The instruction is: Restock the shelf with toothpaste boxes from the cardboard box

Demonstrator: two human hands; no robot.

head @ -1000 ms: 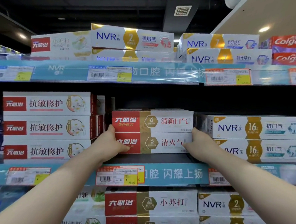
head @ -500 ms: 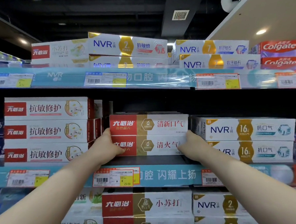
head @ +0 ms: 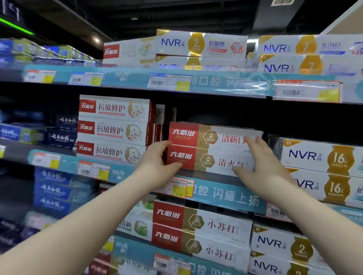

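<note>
On shelf (head: 221, 195): left grip (head: 157, 166) clasps 清火气 box (head: 209, 161); right grip (head: 262, 164) released, touching it.

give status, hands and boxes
Left hand grips left end of red boxes. Right hand flat on their fronts. Stacked two high on shelf. NVR boxes close at right.

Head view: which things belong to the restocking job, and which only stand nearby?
Job: left hand, right hand, stacked red-and-gold boxes, middle shelf.
Nearby: NVR 16 boxes, white-and-red boxes, dark blue boxes, price tags.
</note>
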